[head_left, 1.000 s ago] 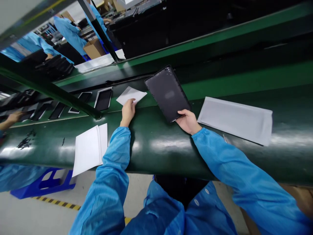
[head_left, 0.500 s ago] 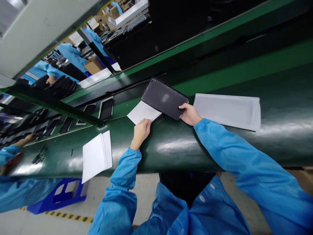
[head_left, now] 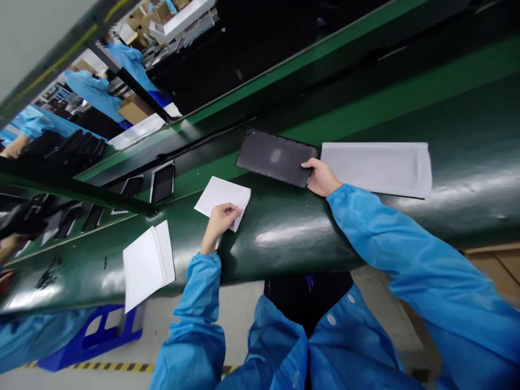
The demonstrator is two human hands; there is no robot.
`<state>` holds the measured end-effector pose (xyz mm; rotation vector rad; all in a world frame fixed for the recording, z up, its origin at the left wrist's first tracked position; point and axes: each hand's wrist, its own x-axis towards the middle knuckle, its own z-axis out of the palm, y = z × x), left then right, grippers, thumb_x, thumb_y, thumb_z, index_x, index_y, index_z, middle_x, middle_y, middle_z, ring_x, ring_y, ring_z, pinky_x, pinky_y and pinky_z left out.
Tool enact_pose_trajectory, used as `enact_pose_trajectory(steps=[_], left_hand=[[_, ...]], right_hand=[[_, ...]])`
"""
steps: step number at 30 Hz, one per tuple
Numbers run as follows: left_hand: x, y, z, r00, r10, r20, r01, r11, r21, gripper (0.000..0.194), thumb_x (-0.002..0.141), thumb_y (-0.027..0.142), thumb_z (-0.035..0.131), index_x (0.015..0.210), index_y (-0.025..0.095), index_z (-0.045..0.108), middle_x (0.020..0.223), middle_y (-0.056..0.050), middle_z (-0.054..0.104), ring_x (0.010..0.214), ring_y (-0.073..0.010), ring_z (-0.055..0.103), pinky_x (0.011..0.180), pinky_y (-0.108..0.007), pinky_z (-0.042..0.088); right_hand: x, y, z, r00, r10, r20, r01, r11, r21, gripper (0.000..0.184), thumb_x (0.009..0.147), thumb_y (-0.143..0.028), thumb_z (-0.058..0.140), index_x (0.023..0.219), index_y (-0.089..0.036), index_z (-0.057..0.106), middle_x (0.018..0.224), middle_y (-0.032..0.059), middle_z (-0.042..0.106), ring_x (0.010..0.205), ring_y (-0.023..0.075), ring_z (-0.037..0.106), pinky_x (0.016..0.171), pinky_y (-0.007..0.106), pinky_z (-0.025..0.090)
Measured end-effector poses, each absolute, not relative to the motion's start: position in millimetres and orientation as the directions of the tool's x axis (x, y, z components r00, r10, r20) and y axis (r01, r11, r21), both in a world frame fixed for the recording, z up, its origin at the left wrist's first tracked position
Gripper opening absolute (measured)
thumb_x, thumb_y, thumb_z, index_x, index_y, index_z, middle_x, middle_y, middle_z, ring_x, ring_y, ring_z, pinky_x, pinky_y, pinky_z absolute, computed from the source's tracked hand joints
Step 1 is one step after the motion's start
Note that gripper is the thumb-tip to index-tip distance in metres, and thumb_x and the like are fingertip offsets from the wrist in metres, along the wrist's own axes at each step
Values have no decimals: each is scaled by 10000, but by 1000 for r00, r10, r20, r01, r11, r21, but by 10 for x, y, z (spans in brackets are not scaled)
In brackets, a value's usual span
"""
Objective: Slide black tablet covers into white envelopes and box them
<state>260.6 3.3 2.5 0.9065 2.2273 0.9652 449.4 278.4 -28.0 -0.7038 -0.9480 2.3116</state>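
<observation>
My right hand (head_left: pixel 324 177) grips the near right end of a black tablet (head_left: pixel 270 157), thumb on top. The tablet's dull back faces up, with a camera hole at its far left corner, and it is held tilted over the green bench. To its left, my left hand (head_left: pixel 220 221) pinches the near right edge of a small white sleeve (head_left: pixel 223 194) lying on the bench. A long white sleeve (head_left: pixel 377 169) lies right beside my right hand, with a dark edge showing beneath it.
More white sleeves (head_left: pixel 144 262) overlap at the bench's front edge on the left. Several dark tablets (head_left: pixel 162 182) lie on the conveyor beyond a green post (head_left: pixel 101 192). A co-worker's hand (head_left: pixel 10 249) is at far left, above a blue stool (head_left: pixel 95 338).
The tablet has turned flatter and moved away from the small white sleeve. My left hand has shifted left and nearer with the sleeve, whose near edge is now folded up. The view has shifted slightly.
</observation>
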Motion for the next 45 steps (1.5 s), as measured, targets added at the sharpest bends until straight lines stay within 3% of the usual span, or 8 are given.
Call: enact_pose_trajectory(steps=[2,9,20,25,28,33,40,45], left_hand=[[2622,165,35,-642,733,-225,348,541,766,299,840,460,671,678,217,606,510,28,552,456,-149,521,504,-261,384],[2710,498,-29,-744,658,119,582,550,599,366,918,294,627,592,224,476,522,32,499,542,-137,474,602,-280,334],[2704,450,-67,-761,629,156,547,494,675,308,983,275,590,688,221,516,573,37,500,579,-139,480,619,-269,368],[2699,411,-41,-735,643,214,594,460,660,338,981,304,596,666,219,507,550,45,472,549,-126,447,621,-269,366],[2701,377,-8,-692,685,228,616,396,681,335,992,365,577,696,212,544,552,46,488,540,-120,443,611,-264,364],[2886,366,53,-530,834,152,631,269,728,357,995,464,576,761,197,604,592,32,553,557,-115,481,599,-254,376],[3214,435,104,-425,896,132,534,130,835,461,1005,583,558,765,190,584,626,21,539,590,-113,465,592,-254,378],[3153,446,117,-488,862,135,435,106,894,537,968,679,598,752,189,563,638,24,524,577,-101,434,580,-255,373]], right_hand=[[4561,2815,-322,-704,653,-278,-245,-591,-768,365,588,-293,688,948,-248,650,926,64,756,1123,376,723,970,591,654],[4581,2797,-450,-658,715,-235,-203,-469,-859,258,650,-306,731,880,-251,627,889,40,728,1084,347,732,934,526,672],[4545,2668,-518,-710,695,-114,-150,-307,-940,169,690,-296,811,789,-244,684,850,20,764,1093,327,734,994,508,626],[4589,2549,-383,-760,646,-70,-89,-211,-973,221,697,-352,848,734,-236,664,666,-24,706,746,235,728,656,335,632],[4632,2462,-243,-839,511,-186,72,-235,-969,281,767,-396,816,718,-213,608,536,-8,617,482,179,617,381,244,459],[4654,2333,-125,-893,374,-251,187,-198,-962,388,852,-474,822,758,-203,560,477,-2,575,337,131,510,274,204,317],[4587,2072,-191,-955,216,-201,156,-210,-965,709,708,-853,839,848,-202,593,571,21,651,425,159,616,349,228,473],[4598,2110,-214,-983,16,-183,162,-388,-907,680,818,-851,750,955,-191,665,777,84,752,703,237,770,608,326,654]])
